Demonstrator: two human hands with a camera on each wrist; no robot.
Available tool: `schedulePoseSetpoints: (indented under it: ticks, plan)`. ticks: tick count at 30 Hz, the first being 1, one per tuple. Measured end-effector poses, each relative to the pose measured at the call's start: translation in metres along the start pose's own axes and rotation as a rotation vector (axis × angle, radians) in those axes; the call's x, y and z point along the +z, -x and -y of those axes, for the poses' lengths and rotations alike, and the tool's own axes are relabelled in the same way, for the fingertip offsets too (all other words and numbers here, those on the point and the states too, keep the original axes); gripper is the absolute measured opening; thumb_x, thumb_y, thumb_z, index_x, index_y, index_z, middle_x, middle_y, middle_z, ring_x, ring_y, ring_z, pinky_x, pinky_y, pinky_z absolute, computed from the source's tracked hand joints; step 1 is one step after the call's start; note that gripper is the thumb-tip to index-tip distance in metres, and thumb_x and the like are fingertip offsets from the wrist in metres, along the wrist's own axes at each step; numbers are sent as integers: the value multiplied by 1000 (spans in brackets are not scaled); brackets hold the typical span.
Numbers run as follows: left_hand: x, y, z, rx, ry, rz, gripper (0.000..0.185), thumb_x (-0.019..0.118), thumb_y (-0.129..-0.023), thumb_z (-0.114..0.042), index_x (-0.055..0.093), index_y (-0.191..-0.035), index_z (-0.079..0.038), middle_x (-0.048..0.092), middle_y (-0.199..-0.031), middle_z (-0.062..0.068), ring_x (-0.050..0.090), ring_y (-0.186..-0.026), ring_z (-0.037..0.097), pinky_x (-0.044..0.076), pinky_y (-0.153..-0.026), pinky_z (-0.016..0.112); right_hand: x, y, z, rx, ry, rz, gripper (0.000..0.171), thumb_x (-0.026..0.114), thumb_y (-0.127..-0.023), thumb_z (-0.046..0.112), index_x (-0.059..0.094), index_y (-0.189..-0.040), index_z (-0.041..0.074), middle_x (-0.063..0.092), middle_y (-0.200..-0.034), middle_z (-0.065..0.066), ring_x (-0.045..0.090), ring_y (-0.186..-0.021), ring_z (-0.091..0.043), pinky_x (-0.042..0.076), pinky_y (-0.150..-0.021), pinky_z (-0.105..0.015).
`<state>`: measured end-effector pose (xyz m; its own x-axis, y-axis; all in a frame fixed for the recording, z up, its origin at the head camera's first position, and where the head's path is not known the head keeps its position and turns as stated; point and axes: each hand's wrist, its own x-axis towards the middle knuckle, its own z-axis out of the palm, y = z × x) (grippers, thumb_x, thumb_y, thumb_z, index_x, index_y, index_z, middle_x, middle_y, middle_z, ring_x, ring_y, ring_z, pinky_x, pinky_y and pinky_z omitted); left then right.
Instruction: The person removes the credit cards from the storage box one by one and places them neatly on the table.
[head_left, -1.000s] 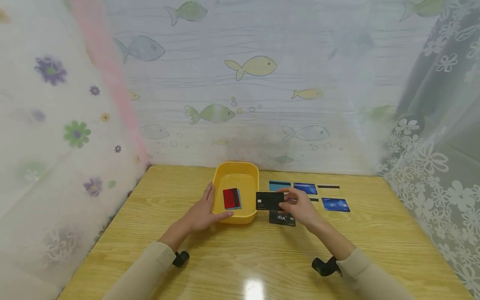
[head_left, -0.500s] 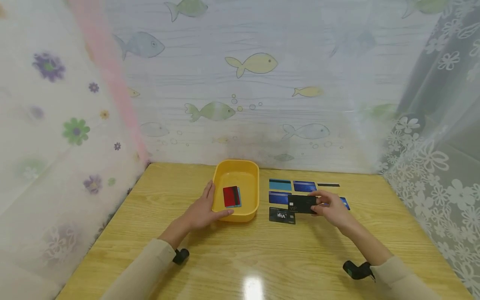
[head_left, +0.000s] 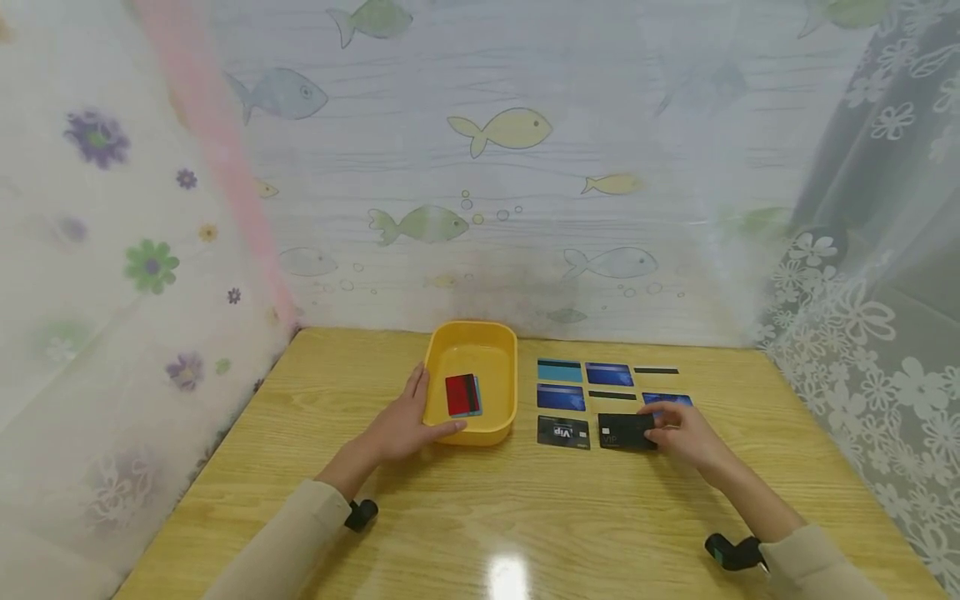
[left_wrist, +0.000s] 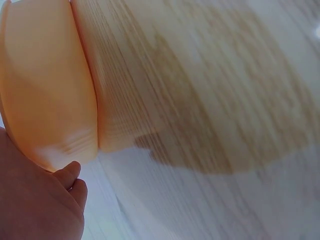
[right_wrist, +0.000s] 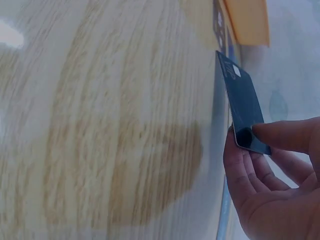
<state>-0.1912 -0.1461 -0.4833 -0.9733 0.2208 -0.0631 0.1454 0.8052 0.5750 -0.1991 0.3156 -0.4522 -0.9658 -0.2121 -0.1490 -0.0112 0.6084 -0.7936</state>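
A black VIP card [head_left: 624, 431] is pinched at its right end between the thumb and fingers of my right hand [head_left: 686, 437]. It hangs low over the table, right of another black Vip card [head_left: 558, 432] lying flat. The right wrist view shows the held card [right_wrist: 245, 102] tilted, its chip end pointing away from the hand. My left hand [head_left: 401, 425] rests against the yellow bin [head_left: 512, 408], straight fingers along its left side, thumb at the near rim. Inside the bin lies a red card [head_left: 460, 395], partly covering a light blue card [head_left: 478, 395].
Behind the held card, rows of cards lie on the wooden table [head_left: 480, 500]: a light blue card [head_left: 558, 370], blue cards [head_left: 610, 374] and cards showing mainly a dark stripe [head_left: 656, 371]. One blue card [head_left: 671, 400] is partly behind my right fingers. A fish-print curtain [head_left: 420, 283] hangs behind.
My right hand has carried the black card rightward from beside the bin, then lowered it toward the table right of the flat Vip card. The left hand and bin stay put.
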Motion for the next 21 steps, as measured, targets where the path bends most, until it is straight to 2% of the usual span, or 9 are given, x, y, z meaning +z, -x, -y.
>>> schedulePoseSetpoints:
  ticks: [3, 9, 12, 16, 21]
  plan:
    - [1, 0, 1, 2, 6, -4, 127, 58, -83, -82, -1, -164, -5, -10, -172, 8, 42, -143, 42, 40, -113, 52, 2, -1, -4, -3, 14, 2, 38, 66, -96, 2, 59, -132, -9, 56, -94, -13, 58, -80, -26, 50, -64, -37]
    - [3, 0, 2, -1, 3, -16, 127, 58, -83, -83, 0, -165, -6, -7, -173, 7, 46, -140, 41, 41, -112, 51, 7, -3, -7, -33, 114, -37, 37, 72, -94, 6, 62, -128, -6, 61, -98, -14, 62, -95, -31, 50, -70, -37]
    - [3, 0, 2, 2, 7, -19, 126, 58, -83, -82, 0, -165, -6, -8, -173, 8, 48, -138, 42, 42, -111, 52, 9, -4, -8, -59, 161, -53, 37, 74, -93, 7, 63, -126, -5, 64, -101, -16, 65, -96, -33, 51, -71, -37]
    - [1, 1, 0, 3, 18, -17, 126, 59, -84, -81, 0, -165, -5, -8, -173, 9, 48, -138, 42, 42, -111, 52, 12, -5, -7, -98, 220, -74, 37, 75, -91, 7, 65, -125, -5, 67, -100, -17, 64, -88, -28, 50, -68, -36]
    - [0, 1, -1, -6, 10, -12, 126, 58, -83, -82, -2, -165, -6, -9, -173, 8, 48, -139, 41, 42, -112, 51, 14, -4, -3, -116, 244, -78, 36, 75, -91, 7, 65, -123, -6, 65, -98, -15, 57, -82, -23, 47, -65, -35]
